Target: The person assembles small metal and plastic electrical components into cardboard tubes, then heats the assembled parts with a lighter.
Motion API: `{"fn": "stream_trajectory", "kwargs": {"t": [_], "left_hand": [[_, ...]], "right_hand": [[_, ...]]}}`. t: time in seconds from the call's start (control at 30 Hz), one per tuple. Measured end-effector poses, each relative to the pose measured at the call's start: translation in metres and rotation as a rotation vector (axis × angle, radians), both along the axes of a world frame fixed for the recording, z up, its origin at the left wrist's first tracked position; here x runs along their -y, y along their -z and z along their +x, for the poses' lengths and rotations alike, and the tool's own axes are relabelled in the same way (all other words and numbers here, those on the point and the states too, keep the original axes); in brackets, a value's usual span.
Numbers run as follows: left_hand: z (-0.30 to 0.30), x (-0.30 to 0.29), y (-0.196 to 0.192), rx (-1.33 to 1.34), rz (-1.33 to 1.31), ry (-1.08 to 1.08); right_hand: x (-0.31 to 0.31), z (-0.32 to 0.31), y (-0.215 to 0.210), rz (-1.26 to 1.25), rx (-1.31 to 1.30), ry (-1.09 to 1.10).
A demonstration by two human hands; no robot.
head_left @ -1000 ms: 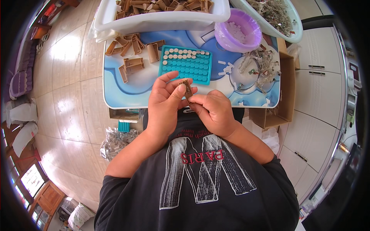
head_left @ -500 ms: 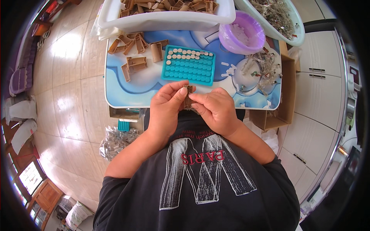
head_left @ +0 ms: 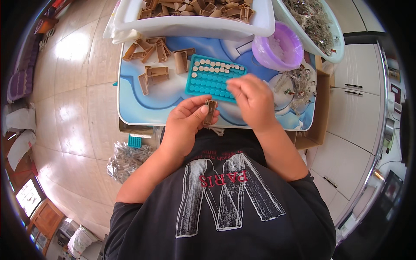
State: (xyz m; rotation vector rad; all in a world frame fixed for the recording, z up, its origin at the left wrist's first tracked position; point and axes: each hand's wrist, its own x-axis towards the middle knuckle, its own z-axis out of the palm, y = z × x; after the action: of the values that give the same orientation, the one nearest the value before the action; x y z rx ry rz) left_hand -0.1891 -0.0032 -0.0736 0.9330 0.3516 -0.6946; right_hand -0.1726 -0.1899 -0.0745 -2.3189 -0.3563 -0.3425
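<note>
My left hand [head_left: 187,121] is closed round a small brown plastic casing [head_left: 210,112], its hollow side up, just in front of the table's near edge. Pulled away from it, my right hand [head_left: 255,100] hovers over the near right corner of a teal tray [head_left: 190,89], fingers drawn together; what is between them, if anything, is hidden. Rows of small round pale discs [head_left: 212,69] fill the far rows of this tray, while nearer pockets show bare teal.
Loose brown casings [head_left: 156,74] lie on the table's left. A white bin [head_left: 195,31] of brown casings stands behind, beside a purple bowl [head_left: 299,47] with white pieces and a pale basin [head_left: 336,30] of wired parts. More wired parts [head_left: 299,84] lie at right.
My right hand has left the brown casing and moved up and right to the tray's near corner. My left hand still holds the casing. The whole view has shifted slightly.
</note>
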Motion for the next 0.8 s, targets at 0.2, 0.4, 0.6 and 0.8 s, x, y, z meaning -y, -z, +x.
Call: {"fn": "stream_trajectory", "kwargs": {"t": [0.2,0.4,0.6,0.8], "left_hand": [[0.012,-0.002,0.010,-0.057,-0.104,-0.070],[0.014,-0.001,0.014,-0.054,-0.133,-0.079],[0.012,-0.003,0.020,-0.048,-0.148,-0.092],[0.011,-0.001,0.018,-0.034,-0.164,-0.099]], "right_hand": [[0.003,0.030,0.021,-0.244,0.203,0.196],[0.006,0.031,0.026,-0.275,0.251,0.138],[-0.019,0.009,0.000,0.020,0.125,0.006],[-0.027,0.000,0.003,-0.001,0.129,-0.062]]}}
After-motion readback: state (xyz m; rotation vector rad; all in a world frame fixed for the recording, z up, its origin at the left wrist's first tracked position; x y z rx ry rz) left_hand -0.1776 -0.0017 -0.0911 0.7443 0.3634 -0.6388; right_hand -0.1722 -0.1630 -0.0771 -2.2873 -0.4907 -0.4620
